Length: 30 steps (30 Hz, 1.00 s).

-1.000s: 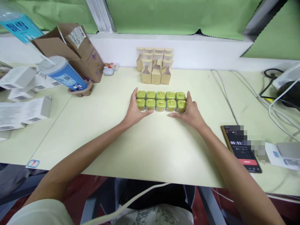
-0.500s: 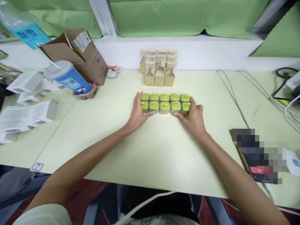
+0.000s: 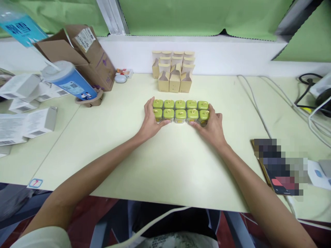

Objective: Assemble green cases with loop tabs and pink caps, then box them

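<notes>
Both hands are down on the pale table (image 3: 165,165), clasped round a block of jars (image 3: 180,111): ten small jars with green lids, packed tight in two rows of five. The block sits in the middle of the table, straight out ahead of the person and well short of the far wall.

Its long axis runs left to right, square across the person's front. The short sides face left and right, and one long side faces near. Lids all point up, and no jar looks tilted.

The left hand (image 3: 150,120) is cupped round the left end, fingers up along that short side and thumb laid on the near face. The right hand (image 3: 210,125) mirrors it at the right end, fingers wrapped on the corner jar and thumb tucked along the near row. Neither hand is spread flat. Each is curled to the width of the block's end, pressing inward. They look equally close, one per end, with the jars caught between them.

Just beyond, a stack of small tan cartons (image 3: 173,70) stands against the wall, apart from the block. A brown cardboard box (image 3: 85,51) and a blue cup (image 3: 68,81) lie far left, cables (image 3: 253,100) trail to the right, and a phone (image 3: 276,168) rests near right.
</notes>
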Each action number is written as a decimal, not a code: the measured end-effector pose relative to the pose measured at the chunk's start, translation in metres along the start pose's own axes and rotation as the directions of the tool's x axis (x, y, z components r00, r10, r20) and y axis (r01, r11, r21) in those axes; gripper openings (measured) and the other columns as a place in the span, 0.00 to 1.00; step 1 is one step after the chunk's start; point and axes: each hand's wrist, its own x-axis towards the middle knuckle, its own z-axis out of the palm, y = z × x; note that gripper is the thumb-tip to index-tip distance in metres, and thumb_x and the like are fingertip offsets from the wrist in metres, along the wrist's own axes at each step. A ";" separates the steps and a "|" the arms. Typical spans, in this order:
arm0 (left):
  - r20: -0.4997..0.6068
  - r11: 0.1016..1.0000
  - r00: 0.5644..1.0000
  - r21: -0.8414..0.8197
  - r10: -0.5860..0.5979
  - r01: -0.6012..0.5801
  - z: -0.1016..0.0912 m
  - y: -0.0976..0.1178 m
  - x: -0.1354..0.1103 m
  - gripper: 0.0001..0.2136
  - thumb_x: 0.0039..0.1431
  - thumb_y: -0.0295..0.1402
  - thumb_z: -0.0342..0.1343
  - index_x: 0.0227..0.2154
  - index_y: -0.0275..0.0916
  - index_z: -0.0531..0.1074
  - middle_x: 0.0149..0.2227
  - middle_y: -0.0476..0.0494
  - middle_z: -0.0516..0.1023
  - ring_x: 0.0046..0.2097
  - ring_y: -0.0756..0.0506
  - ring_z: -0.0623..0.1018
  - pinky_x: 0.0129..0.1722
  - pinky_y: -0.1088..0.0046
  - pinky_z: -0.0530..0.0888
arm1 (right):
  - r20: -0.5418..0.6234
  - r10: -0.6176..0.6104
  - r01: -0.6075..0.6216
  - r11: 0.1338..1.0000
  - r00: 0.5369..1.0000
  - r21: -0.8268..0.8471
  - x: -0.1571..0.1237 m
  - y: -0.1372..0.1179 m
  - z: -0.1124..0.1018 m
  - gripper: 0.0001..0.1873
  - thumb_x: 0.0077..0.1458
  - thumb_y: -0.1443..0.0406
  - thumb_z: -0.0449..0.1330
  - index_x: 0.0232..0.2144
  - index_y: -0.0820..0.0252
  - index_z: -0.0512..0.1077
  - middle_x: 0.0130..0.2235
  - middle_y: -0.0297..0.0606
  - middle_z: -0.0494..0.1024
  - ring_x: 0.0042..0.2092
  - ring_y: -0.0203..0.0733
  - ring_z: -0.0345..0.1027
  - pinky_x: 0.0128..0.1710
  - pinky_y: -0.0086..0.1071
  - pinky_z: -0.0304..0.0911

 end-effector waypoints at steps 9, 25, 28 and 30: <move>-0.016 1.000 1.000 -0.025 0.011 -0.012 0.001 -0.002 -0.002 0.62 0.52 0.63 0.76 0.78 0.50 0.43 0.77 0.28 0.52 0.80 0.26 0.57 0.77 0.40 0.65 | -0.085 0.064 -0.078 0.983 0.994 -0.168 -0.001 -0.020 0.003 0.76 0.46 0.28 0.69 0.80 0.68 0.51 0.66 0.63 0.75 0.62 0.73 0.65 0.59 0.62 0.68; 0.020 0.995 0.995 0.032 0.097 -0.098 -0.001 -0.013 0.003 0.61 0.53 0.70 0.69 0.78 0.52 0.42 0.78 0.28 0.49 0.82 0.24 0.52 0.79 0.37 0.60 | -0.056 0.063 -0.068 0.994 0.996 -0.083 -0.002 -0.017 -0.001 0.75 0.46 0.32 0.72 0.81 0.64 0.49 0.71 0.60 0.71 0.67 0.72 0.64 0.64 0.65 0.67; 0.040 0.996 0.995 0.028 0.087 -0.089 -0.004 -0.013 0.004 0.61 0.52 0.71 0.70 0.78 0.52 0.42 0.78 0.28 0.48 0.82 0.23 0.51 0.80 0.36 0.59 | -0.031 0.040 -0.037 0.995 0.999 0.092 -0.004 -0.002 -0.012 0.68 0.48 0.37 0.74 0.79 0.65 0.58 0.71 0.60 0.73 0.62 0.66 0.71 0.61 0.59 0.72; 0.051 0.996 0.995 0.029 0.082 -0.084 -0.005 -0.013 0.005 0.61 0.52 0.71 0.69 0.78 0.52 0.43 0.78 0.28 0.48 0.82 0.23 0.52 0.80 0.36 0.58 | -0.039 0.075 -0.068 0.983 0.996 0.170 -0.004 0.005 -0.016 0.62 0.48 0.39 0.75 0.76 0.64 0.65 0.67 0.57 0.77 0.52 0.58 0.78 0.55 0.56 0.76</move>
